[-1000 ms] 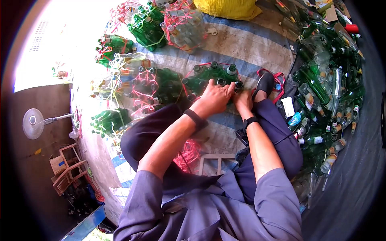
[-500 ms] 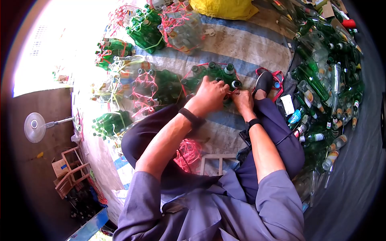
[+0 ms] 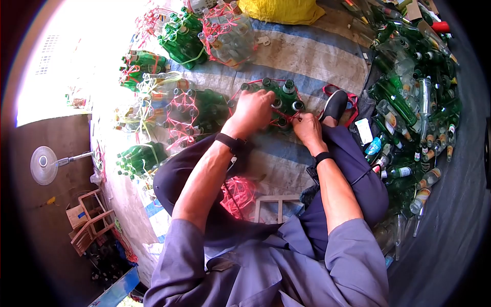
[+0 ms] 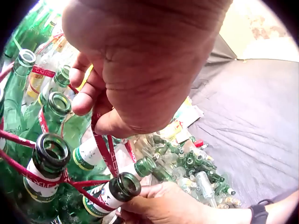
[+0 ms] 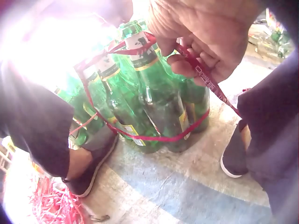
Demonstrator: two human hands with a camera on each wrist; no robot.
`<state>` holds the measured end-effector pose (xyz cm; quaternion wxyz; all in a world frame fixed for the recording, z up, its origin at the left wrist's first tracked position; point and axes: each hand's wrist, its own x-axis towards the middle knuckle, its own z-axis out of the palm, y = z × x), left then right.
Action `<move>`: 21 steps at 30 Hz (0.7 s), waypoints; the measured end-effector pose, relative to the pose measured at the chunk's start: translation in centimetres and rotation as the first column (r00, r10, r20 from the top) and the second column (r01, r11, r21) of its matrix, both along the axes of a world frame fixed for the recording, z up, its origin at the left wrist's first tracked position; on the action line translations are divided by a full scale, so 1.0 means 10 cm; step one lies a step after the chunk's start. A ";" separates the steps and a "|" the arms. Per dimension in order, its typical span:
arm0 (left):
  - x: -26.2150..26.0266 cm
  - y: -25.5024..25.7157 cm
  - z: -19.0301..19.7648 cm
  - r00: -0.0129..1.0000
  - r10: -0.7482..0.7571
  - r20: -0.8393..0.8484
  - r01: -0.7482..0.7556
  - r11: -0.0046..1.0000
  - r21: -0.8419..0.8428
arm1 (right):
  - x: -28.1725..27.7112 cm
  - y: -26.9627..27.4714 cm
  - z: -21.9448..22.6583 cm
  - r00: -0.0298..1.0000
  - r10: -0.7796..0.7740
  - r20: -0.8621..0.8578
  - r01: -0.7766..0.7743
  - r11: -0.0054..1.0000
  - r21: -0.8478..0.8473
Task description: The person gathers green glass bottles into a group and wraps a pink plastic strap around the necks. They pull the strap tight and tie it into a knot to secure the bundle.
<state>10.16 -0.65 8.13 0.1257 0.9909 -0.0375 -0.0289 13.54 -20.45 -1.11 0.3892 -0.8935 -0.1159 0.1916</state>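
Observation:
A cluster of green glass bottles (image 3: 288, 96) stands upright between the person's legs. Printed red ribbon (image 5: 161, 138) circles the bodies and also weaves around the necks. Above the cluster, the left hand (image 3: 250, 112) pinches a length of this ribbon between thumb and fingers, and in the left wrist view the strand rises taut from a labelled bottle neck (image 4: 127, 185). On the cluster's right side, the right hand (image 3: 308, 129) holds ribbon close to that neck. A tail of ribbon (image 5: 205, 79) runs down from its curled fingers in the right wrist view.
More tied bottle bundles (image 3: 199, 110) stand to the left. A heap of loose bottles (image 3: 409, 107) lies at right, beside a shoe (image 3: 335, 105). Tangled pink twine (image 3: 239, 197) and a wooden frame (image 3: 279, 207) lie near the lap. A yellow sack (image 3: 281, 10) sits at the far end.
The left hand has moved left and away from the right hand, drawing ribbon along. The right hand has stayed by the right-side bottle necks, its fingers now gathered on the ribbon.

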 end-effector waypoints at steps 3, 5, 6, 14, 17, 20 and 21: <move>0.05 0.05 -0.01 0.999 0.037 -0.017 -0.037 0.999 -0.036 | -0.02 0.02 0.03 1.000 -0.023 0.010 0.023 1.000 0.003; 0.11 0.07 -0.06 0.999 0.038 0.015 -0.037 0.996 -0.082 | -0.02 0.04 0.05 0.999 -0.017 0.030 0.018 1.000 -0.023; 0.13 0.07 -0.08 0.998 0.040 0.044 -0.034 0.991 -0.128 | -0.03 0.04 0.02 0.998 -0.019 0.058 0.018 1.000 0.004; 0.26 0.01 -0.11 0.990 0.136 0.024 -0.125 0.959 -0.254 | -0.07 0.03 -0.08 0.996 0.009 0.083 -0.012 0.999 0.037; 0.29 0.02 -0.18 0.977 0.208 -0.040 -0.210 0.926 -0.314 | -0.08 0.03 -0.11 0.996 0.008 0.089 -0.012 0.999 0.038; 0.32 0.05 -0.38 0.977 0.212 -0.037 -0.214 0.941 -0.262 | -0.06 0.03 -0.06 0.998 -0.012 0.054 0.009 0.998 0.056; 0.33 0.04 -0.39 0.979 0.203 -0.027 -0.204 0.961 -0.189 | -0.06 0.02 -0.03 0.999 -0.018 0.047 0.016 0.999 0.047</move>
